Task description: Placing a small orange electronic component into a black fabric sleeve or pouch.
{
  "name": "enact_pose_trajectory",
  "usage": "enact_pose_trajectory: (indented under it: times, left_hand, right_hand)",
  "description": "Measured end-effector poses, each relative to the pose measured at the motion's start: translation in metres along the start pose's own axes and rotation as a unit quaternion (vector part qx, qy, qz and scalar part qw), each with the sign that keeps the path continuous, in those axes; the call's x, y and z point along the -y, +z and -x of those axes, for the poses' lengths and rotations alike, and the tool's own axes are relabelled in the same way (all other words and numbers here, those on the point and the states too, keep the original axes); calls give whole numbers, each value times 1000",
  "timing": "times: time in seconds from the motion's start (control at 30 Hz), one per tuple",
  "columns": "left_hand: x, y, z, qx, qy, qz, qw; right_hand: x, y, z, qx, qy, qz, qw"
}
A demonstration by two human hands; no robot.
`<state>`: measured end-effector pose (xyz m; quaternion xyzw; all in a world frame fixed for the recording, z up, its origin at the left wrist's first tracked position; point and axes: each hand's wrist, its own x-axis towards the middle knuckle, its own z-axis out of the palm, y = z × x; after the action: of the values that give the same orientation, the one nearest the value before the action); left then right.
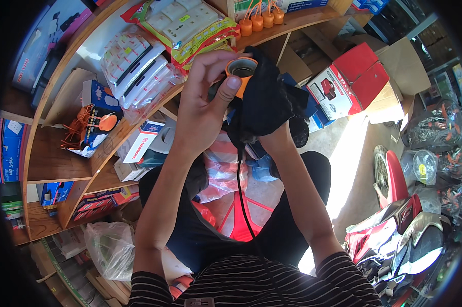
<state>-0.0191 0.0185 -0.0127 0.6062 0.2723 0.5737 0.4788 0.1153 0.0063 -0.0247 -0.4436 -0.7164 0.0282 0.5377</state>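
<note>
Held up in front of me is an orange cup-shaped piece [242, 91] with a round opening and a grey inner wall. My left hand [204, 105] is closed on its left side, the thumb on the near rim and fingers curled behind. Against its right side lies a bunched black cloth [264, 100]. My right hand [276, 135] reaches into or under that cloth, which hides its fingers. What they grip beneath it cannot be made out. A thin black cord [239, 189] hangs below the cloth toward my lap.
Wooden shelves [62, 163] at the left bear packaged power strips [190, 23] and boxes. Small orange pieces with wire loops [256, 20] stand on the top shelf. A red and white carton [338, 84] lies at right, beyond a parked motorbike [394, 220]. A red plastic stool [243, 220] is between my legs.
</note>
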Motion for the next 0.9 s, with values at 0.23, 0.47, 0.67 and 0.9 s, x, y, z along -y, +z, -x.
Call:
enact_pose_trajectory:
  times: [0.23, 0.47, 0.67, 0.9]
  left_hand:
    - [-7, -3, 3, 20, 17, -190, 981]
    - [-6, 2, 2, 18, 5, -138, 990]
    - [-5, 0, 1, 26, 47, -142, 988]
    - [-7, -2, -1, -32, -15, -133, 991]
  right_hand:
    - [-9, 2, 7, -8, 22, -63, 998]
    - [-10, 3, 17, 17, 183, -292, 939]
    - [-18, 5, 18, 67, 38, -156, 985]
    - [-5, 8, 5, 4, -97, -25, 995]
